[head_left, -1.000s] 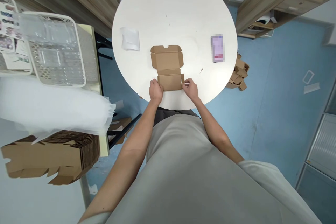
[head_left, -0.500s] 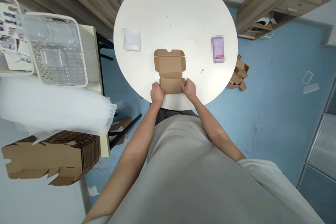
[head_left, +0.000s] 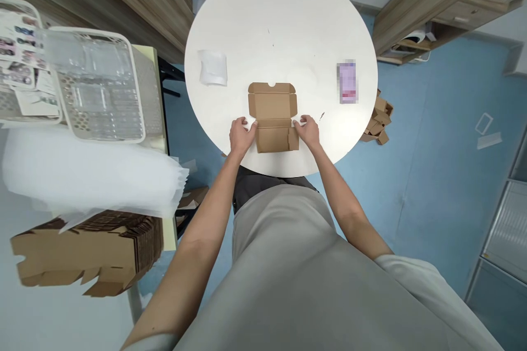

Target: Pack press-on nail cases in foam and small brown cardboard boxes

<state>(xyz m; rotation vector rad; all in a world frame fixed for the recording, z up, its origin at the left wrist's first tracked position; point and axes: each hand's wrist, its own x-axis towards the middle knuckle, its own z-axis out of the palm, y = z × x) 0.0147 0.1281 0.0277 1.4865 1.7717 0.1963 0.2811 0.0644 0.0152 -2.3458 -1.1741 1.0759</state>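
Note:
A brown cardboard mailer box (head_left: 273,106), partly folded, lies near the front edge of the white round table (head_left: 284,5). Its far panel with side flaps is laid out flat; on the near part a small flap at the right is folded inward. My left hand (head_left: 242,135) is at the box's left side, thumb and fingers apart, the thumb tip at the cardboard edge. At the right side is my right hand (head_left: 308,131), also with thumb and fingers spread, its thumb close to the folded flap. Whether the thumbs press on the cardboard I cannot tell.
A white packet (head_left: 213,68) lies on the table's left, a blurred purple item (head_left: 348,82) on its right. To the left stand a basket of clear plastic packs (head_left: 99,82), white foam sheets (head_left: 90,170) and stacked flat boxes (head_left: 82,255). Small cardboard pieces (head_left: 379,119) sit beyond the table's right edge.
Both hands have loosened from the near corners of the box, moved slightly away along its sides and spread their fingers. The right flap now lies folded inward. The whole view has shifted a little.

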